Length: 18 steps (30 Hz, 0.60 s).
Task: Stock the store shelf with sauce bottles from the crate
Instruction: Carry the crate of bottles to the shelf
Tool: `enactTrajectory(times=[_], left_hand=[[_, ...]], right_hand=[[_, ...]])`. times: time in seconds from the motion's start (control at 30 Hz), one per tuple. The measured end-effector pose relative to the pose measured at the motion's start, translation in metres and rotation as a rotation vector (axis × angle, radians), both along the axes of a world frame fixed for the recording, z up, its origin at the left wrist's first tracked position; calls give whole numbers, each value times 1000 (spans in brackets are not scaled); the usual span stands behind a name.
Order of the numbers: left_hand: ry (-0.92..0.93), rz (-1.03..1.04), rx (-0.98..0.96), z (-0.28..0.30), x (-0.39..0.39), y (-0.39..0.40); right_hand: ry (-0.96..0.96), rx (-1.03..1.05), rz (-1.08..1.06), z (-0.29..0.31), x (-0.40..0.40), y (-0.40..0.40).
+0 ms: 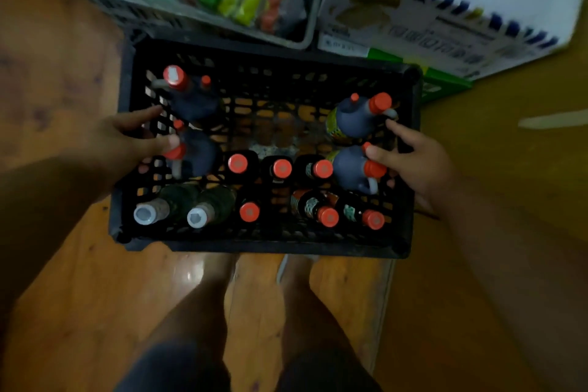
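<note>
Crate (265, 247): on floor by feet, about a dozen sauce bottles (237, 163) inside.
Left hand (127, 143): fingers spread at left rim, grasping nothing, as far as blur allows.
Right hand (416, 165): fingers loose, touching jug (353, 169).
Progress: shelf unseen; most stocking remains.

both hands, left hand (127, 137) and right hand (413, 162), reach into the black crate (254, 245) of red-capped bottles (281, 169).
</note>
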State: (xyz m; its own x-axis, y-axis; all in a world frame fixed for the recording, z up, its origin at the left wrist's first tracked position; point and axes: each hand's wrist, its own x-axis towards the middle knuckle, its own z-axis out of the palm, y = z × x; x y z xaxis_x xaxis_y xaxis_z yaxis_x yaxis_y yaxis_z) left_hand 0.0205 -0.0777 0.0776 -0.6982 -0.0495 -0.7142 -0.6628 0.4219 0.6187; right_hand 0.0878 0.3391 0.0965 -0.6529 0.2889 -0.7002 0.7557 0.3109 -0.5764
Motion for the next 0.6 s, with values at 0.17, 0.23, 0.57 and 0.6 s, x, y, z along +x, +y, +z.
enactTrajectory(times=[0.17,0.23,0.57,0.6], left_hand=[[-16,118,-9,156,55,-52],[-6,185,-22,217,75,-69],[48,573,-91,349,189,-132],[41,626,-102,352,203,-135]], right_hand=[[-49,-26,172,163,-7,-44],[-43,-30,233,222,-13,-66],[-2,-78,642,326,-46,-170],[-15,-82,702,326,-50,-181]])
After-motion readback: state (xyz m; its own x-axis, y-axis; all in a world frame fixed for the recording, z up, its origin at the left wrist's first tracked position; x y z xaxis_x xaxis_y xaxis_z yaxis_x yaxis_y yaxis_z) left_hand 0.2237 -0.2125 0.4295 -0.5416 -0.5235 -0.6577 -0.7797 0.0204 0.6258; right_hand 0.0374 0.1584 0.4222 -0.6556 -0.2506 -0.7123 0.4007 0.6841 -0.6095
